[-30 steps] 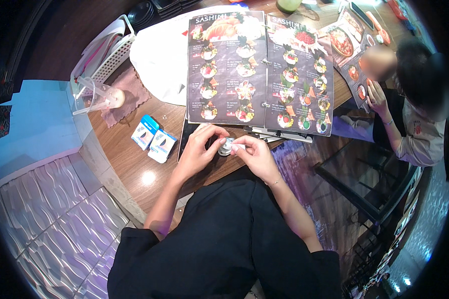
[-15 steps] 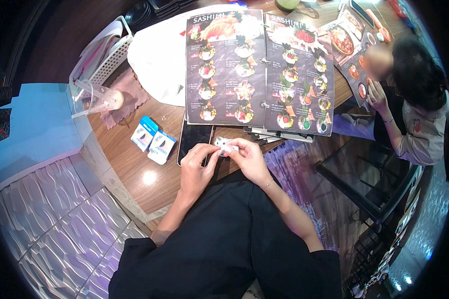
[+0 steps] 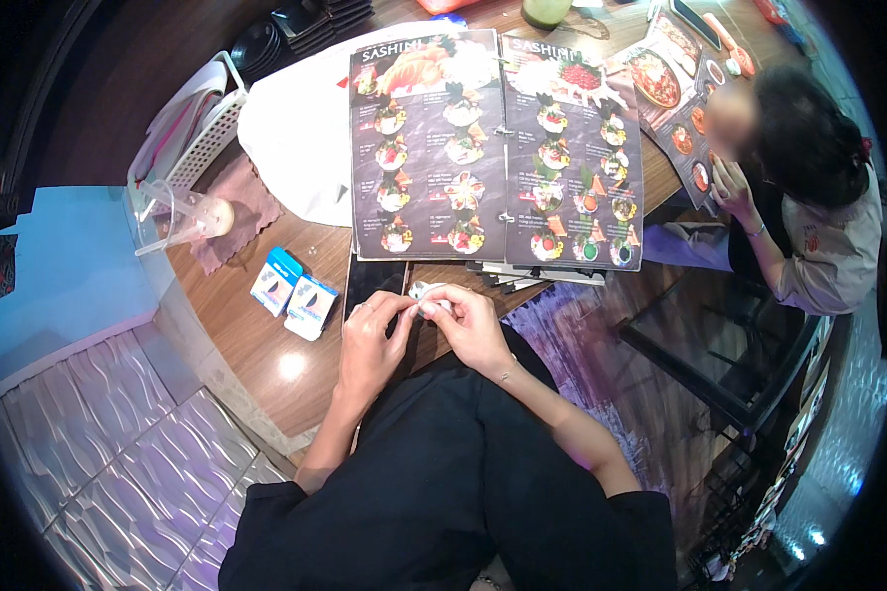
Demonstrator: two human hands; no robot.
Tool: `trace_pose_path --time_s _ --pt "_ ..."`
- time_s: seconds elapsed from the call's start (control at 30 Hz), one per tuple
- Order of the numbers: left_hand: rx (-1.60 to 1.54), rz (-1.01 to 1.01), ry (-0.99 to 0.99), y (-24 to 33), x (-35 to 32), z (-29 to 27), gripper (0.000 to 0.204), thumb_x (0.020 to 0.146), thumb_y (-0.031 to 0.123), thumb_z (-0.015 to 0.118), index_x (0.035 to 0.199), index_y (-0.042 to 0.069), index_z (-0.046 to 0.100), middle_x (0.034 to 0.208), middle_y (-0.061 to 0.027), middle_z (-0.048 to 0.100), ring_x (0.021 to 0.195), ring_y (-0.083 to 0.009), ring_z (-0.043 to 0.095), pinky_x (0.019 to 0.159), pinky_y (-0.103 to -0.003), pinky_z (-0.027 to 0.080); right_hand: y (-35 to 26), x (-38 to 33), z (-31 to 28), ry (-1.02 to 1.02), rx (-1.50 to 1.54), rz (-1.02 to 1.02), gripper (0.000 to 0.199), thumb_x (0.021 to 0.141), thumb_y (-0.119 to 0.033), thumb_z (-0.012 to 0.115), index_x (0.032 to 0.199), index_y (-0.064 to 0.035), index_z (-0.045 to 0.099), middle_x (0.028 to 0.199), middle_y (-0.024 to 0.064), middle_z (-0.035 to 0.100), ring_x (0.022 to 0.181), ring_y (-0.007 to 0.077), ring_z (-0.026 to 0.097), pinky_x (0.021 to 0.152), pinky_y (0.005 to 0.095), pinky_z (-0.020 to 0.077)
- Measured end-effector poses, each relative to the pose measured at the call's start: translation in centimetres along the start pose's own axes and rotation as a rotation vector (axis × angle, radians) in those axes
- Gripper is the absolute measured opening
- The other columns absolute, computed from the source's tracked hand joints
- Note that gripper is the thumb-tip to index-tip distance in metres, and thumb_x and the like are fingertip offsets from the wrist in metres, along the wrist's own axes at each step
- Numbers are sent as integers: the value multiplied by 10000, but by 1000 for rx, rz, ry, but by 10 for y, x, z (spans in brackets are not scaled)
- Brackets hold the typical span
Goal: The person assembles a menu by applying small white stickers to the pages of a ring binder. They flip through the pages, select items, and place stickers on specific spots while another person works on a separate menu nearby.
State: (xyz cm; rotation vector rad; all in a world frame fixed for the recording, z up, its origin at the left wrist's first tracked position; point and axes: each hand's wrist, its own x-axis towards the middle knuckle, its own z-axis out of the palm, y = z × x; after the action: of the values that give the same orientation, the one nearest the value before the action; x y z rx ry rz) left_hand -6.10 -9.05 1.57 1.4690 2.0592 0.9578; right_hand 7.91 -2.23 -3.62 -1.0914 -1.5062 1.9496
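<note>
Wooden table (image 3: 256, 340) with an open picture menu (image 3: 498, 148) lay beyond my hands.
My left hand (image 3: 370, 340) and right hand (image 3: 473, 325) together pinched a small white object (image 3: 426, 293) over a dark phone (image 3: 373, 279); two blue-white boxes (image 3: 294, 294) were left.

Two small blue boxes (image 3: 294, 293), one open menu (image 3: 496, 148), one plastic cup (image 3: 172, 215).

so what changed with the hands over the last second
Little moved. Both hands kept pinching the small white item between their fingertips over the dark phone at the table edge; the item sits slightly further right than a second ago. The menu, the two blue boxes and the plastic cup stayed put.
</note>
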Motion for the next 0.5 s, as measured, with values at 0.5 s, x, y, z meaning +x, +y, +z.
trace_pose_path --time_s 0.5 --pt "-159 -134 -12 -5 4 -2 76 813 13 661 848 -33 611 796 -125 614 712 -229 618 673 -333 490 -6 0 2 42 -100 -52 131 881 -86 651 953 24 652 845 109 670 673 150 607 591 278 466"
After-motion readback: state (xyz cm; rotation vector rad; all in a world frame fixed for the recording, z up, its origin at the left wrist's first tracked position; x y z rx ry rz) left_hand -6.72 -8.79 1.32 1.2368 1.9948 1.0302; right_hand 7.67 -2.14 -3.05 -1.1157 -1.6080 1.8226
